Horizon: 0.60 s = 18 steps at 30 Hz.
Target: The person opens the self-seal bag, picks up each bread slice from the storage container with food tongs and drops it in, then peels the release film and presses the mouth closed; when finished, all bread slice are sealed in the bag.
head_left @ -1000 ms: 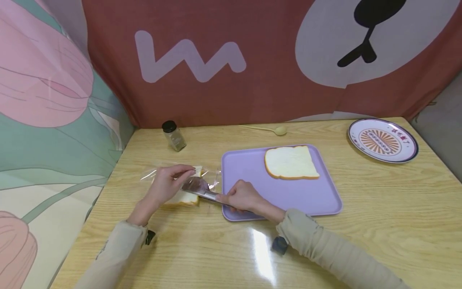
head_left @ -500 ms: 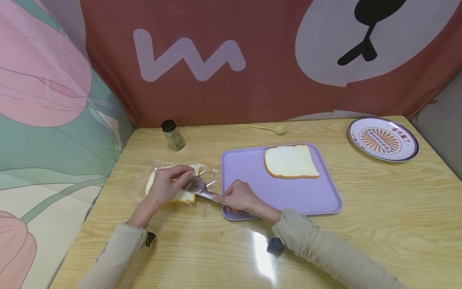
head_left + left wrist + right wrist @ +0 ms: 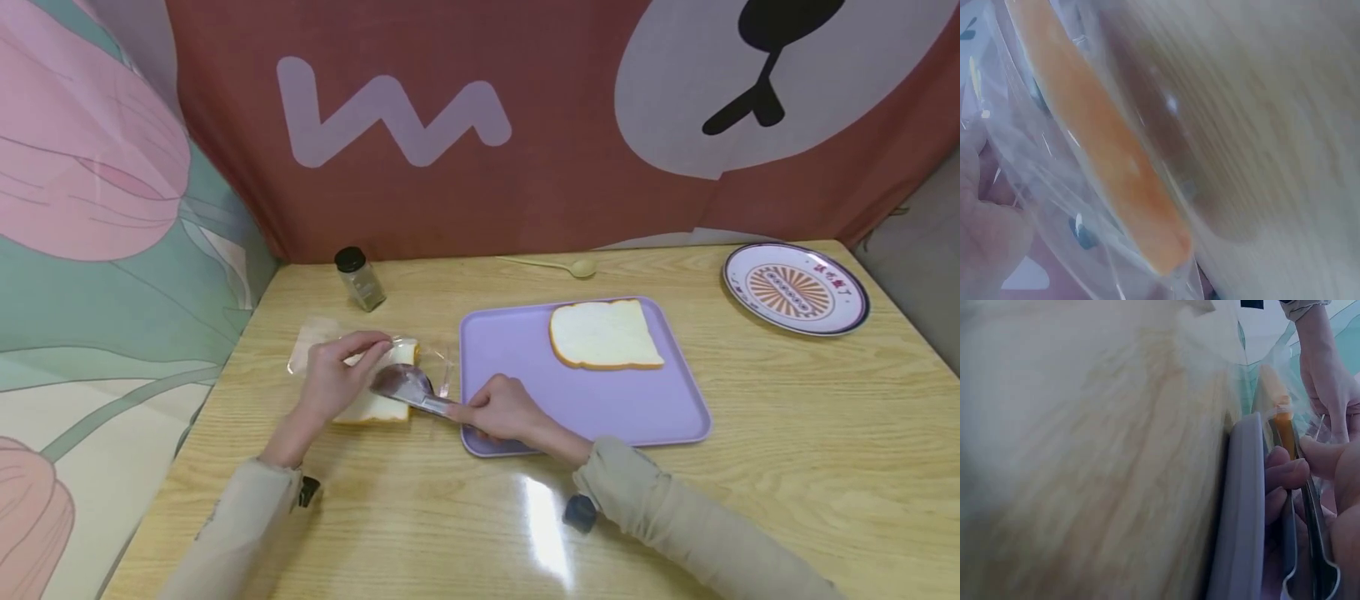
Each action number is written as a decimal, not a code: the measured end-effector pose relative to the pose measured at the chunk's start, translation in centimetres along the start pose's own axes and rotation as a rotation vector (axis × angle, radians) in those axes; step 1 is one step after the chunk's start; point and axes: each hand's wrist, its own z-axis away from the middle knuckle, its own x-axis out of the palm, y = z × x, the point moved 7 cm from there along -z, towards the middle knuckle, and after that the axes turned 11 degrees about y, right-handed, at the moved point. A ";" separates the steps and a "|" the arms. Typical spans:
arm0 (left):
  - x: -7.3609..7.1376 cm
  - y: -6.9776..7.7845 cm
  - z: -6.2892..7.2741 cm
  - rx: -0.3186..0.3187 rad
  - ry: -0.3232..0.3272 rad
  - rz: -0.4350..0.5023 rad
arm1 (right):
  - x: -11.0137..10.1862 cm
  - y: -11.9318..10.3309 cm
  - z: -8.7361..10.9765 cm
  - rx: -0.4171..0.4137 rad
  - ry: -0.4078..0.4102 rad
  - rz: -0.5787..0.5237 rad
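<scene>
In the head view a slice of bread lies on the table at the left, with a clear plastic bag around it. My left hand pinches the bag's film above the slice, thumb against fingers. My right hand grips metal tongs, whose broad upper tip lies over the slice's right part; the lower tip is hidden there. The right wrist view shows both arms of the tongs in the fingers, with the crust beyond. In the left wrist view, orange crust shows through the film.
A purple tray stands to the right of the bag, with another bread slice on it. Behind are a black-capped jar and a pale spoon. A patterned plate is at the far right.
My left hand has shifted slightly left and up, drawing the film back. The bag now bunches left of the slice, and the tongs' tip shows more fully over the bread.
</scene>
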 end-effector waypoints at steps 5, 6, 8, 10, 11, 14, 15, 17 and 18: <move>-0.4 -0.2 -0.1 -0.017 -0.005 0.016 | -0.4 0.0 0.0 -0.069 0.017 0.004; -0.3 -0.3 -0.1 -0.025 -0.010 0.022 | -0.5 -0.1 0.0 -0.086 0.018 0.008; -0.3 -0.3 0.0 -0.034 -0.019 0.034 | -0.5 -0.4 0.0 -0.119 0.021 0.016; -0.2 -0.3 0.0 -0.040 -0.022 0.044 | -0.5 -0.7 -0.1 -0.147 0.020 0.023; -0.2 -0.4 0.1 -0.046 -0.024 0.050 | -0.5 -0.8 -0.1 -0.161 0.019 0.026; -0.1 -0.3 0.2 -0.046 -0.024 0.053 | -0.4 -1.2 -0.3 -0.189 0.024 0.036; -0.1 -0.3 0.2 -0.050 -0.025 0.052 | -0.4 -1.2 -0.3 -0.197 0.027 0.038; -0.1 -0.4 0.4 -0.059 -0.029 0.049 | -0.4 -1.3 -0.3 -0.207 0.032 0.042; -0.1 -0.4 0.4 -0.063 -0.030 0.044 | -0.4 -1.3 -0.3 -0.207 0.033 0.044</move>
